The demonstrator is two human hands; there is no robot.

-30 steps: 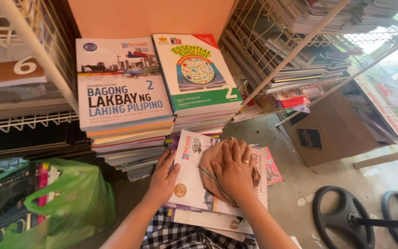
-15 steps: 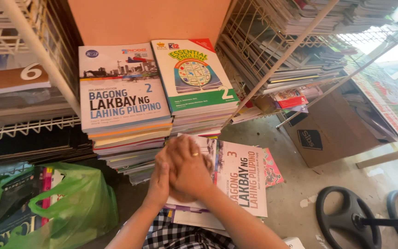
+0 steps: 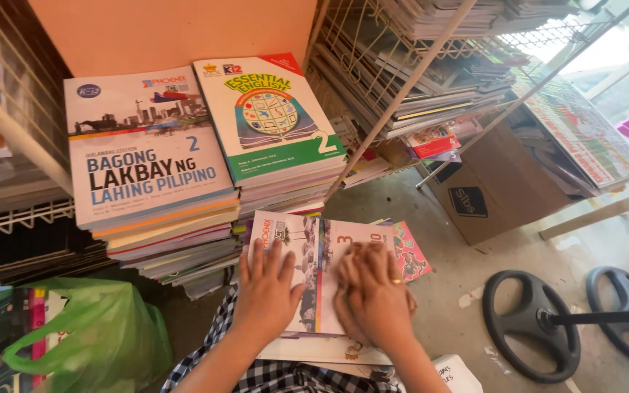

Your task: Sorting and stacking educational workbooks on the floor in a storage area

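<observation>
Fingers of both hands, left (image 3: 267, 291) and right (image 3: 374, 295), splayed flat, gripping nothing, on the white-covered paperback workbook (image 3: 314, 273) beneath; I'd press evenly, squaring its edges.

The right hand (image 3: 373, 295) is blurring and covering much of the white workbook's (image 3: 322, 255) cover. The frame's bottom edge is cutting off both forearms. The pink booklet (image 3: 410, 251) is lying mostly hidden beneath that workbook.

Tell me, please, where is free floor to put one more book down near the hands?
Bare concrete floor lies between the cardboard box, the black wheel and the book under both hands. Left is crowded: two tall book stacks and a green plastic bag.
</observation>
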